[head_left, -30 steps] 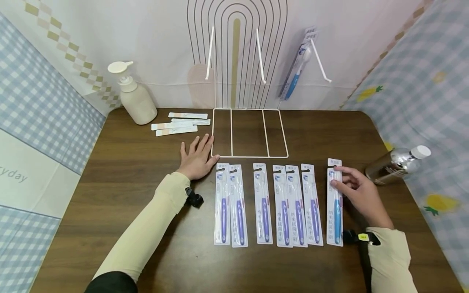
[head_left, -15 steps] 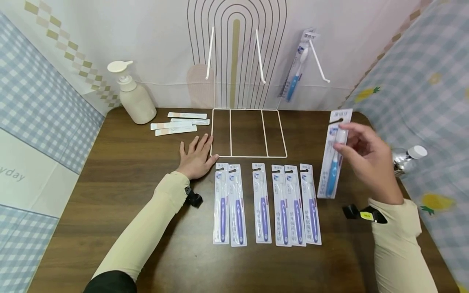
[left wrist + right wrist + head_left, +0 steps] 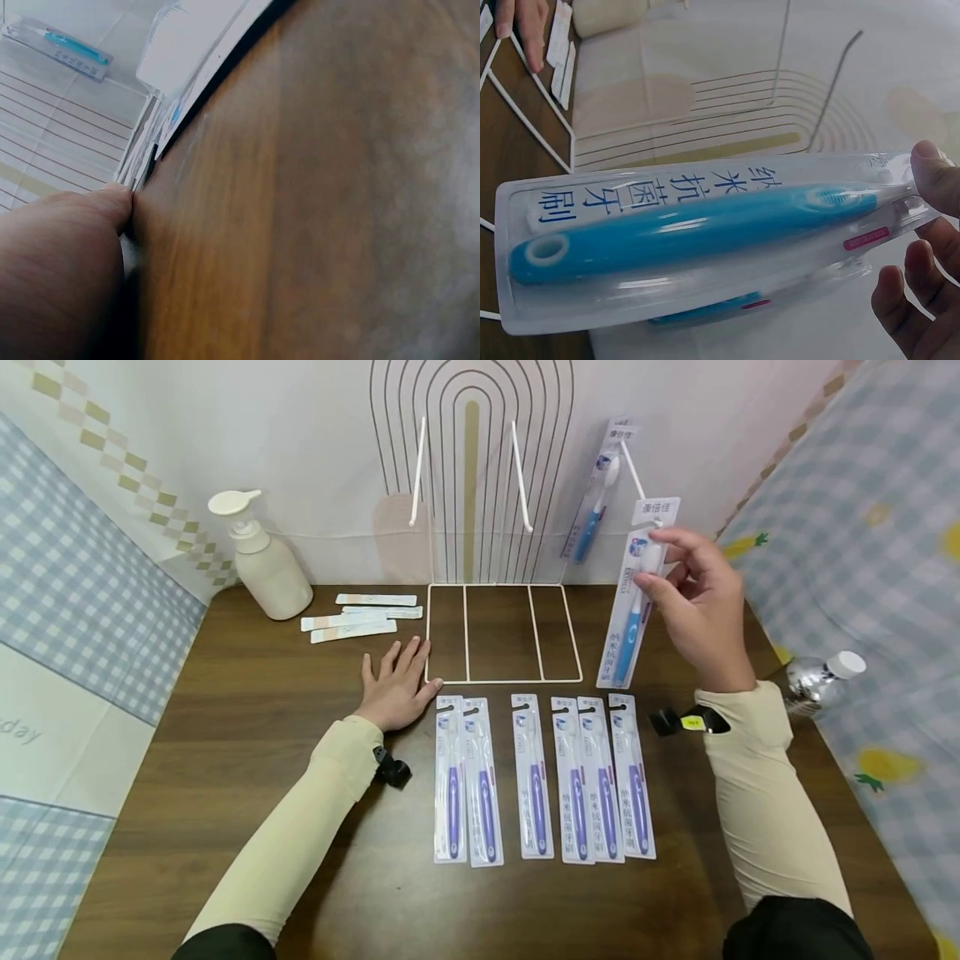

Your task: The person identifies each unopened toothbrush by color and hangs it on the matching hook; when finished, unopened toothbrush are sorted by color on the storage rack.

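Observation:
My right hand (image 3: 703, 602) pinches a packaged blue toothbrush (image 3: 628, 635) near the brush head, thumb on the front. The pack hangs upright above the table, its top slot overlapping the front end of the right white hook (image 3: 632, 468). In the right wrist view the blue handle (image 3: 690, 225) shows large through clear plastic. Another packaged blue toothbrush (image 3: 590, 522) hangs farther back on that hook. With fingers spread, my left hand (image 3: 393, 693) rests flat on the table, fingertips beside the wire rack's base (image 3: 504, 681). Its thumb (image 3: 67, 247) lies near the packs in the left wrist view.
Several packaged purple toothbrushes (image 3: 531, 777) lie in a row before the rack. Two more white hooks, a left hook (image 3: 418, 468) and a middle hook (image 3: 520, 477), jut forward. Paper sachets (image 3: 360, 618) and a pump bottle (image 3: 270, 568) stand left; a silver bottle (image 3: 813, 683) is right.
My right hand has lifted the packaged blue toothbrush off the table's right side and carried it up and leftward to the right hook. My left hand has stayed in place.

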`<state>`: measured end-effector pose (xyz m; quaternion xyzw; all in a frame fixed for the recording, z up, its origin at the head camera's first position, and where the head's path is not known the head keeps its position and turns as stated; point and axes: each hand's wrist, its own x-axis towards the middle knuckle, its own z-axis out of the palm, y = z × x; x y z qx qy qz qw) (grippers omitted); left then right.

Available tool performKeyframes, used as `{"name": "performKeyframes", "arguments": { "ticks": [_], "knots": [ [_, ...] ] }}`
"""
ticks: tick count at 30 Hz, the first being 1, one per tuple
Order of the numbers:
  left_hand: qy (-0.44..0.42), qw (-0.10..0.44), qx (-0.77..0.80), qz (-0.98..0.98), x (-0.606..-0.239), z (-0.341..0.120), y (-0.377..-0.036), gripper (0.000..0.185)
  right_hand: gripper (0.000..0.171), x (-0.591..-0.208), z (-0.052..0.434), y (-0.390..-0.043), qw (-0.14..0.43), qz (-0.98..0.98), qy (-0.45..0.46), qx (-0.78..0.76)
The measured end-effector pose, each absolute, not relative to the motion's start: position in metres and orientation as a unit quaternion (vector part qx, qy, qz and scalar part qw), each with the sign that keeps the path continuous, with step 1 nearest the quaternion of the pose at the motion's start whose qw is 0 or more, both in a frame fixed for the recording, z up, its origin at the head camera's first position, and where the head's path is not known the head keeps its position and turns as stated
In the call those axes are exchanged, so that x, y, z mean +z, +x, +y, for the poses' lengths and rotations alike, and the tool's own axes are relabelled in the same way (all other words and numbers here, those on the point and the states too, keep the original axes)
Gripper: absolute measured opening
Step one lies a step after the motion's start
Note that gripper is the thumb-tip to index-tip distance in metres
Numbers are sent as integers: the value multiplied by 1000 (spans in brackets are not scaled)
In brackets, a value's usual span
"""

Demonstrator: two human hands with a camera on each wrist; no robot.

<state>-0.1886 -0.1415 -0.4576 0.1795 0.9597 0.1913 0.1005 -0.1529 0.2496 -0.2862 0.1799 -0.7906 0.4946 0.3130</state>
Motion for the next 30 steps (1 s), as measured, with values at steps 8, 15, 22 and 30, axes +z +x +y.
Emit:
{"name": "performKeyframes", "arguments": {
  "ticks": [8, 15, 22, 30],
  "knots": [
    [174, 105, 189, 961, -456, -141, -187, 75, 41, -299, 246, -192, 304, -785, 126, 525],
    [175, 101, 190, 961, -459, -143, -189, 75, 40, -299, 244, -233, 290, -774, 97, 555],
    [177, 101, 191, 960, -463, -144, -190, 75, 42, -298, 248, -266, 251, -751, 74, 606],
    [177, 97, 189, 961, -464, -142, -192, 75, 41, -295, 248, -281, 252, -737, 84, 622]
  ]
}}
